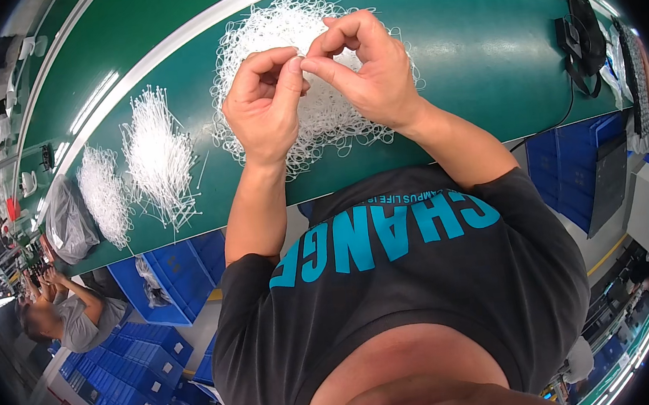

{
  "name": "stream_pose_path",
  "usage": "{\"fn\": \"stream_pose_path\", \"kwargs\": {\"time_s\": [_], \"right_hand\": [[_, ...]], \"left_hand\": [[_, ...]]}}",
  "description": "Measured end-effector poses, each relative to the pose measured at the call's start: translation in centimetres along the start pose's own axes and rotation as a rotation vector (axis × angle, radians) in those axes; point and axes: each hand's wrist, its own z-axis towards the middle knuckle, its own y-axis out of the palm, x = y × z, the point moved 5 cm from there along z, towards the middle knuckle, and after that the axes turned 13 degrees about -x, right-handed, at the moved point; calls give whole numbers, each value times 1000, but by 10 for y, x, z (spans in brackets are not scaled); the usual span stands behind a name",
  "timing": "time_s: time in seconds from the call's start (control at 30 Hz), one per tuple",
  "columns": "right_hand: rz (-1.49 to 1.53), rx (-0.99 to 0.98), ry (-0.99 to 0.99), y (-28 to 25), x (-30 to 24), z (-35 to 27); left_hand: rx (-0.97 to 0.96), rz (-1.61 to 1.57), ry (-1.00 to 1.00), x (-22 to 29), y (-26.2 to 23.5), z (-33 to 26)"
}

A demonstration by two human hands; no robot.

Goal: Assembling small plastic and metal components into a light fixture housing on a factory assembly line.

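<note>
Over a wide pile of white looped plastic ties (325, 125), my two hands meet with their fingertips close together. My left hand (265, 100) is closed in a pinch, thumb against the index finger. Closed the same way, my right hand (370, 63) brings its thumb and finger right up to the left fingertips. Whatever is between the fingers is too small to make out against the white pile. Left of the pile lies a heap of straight white ties (157, 155), and beyond it a smaller heap of thin white pieces (104, 195).
A green table (480, 42) bears the heaps. A grey plastic bag (71, 221) sits at its left end; a black strapped item (584, 37) lies at the far right. Blue bins (169, 281) stand below the edge. Another person (80, 316) works at the lower left.
</note>
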Motion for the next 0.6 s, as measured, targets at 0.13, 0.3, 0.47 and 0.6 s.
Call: {"fn": "stream_pose_path", "kwargs": {"time_s": [0.13,0.3,0.47,0.6], "right_hand": [[120,-49,69,1,-1,0],[117,-65,98,-3,-3,-1],[85,-27,48,-3,-3,-5],[-45,-90,190,-9,-5,-9]], "left_hand": [[-51,-3,13,0,0,1],[-118,20,38,2,0,3],[-135,-4,25,2,0,-1],[-87,238,1,11,-16,-1]]}}
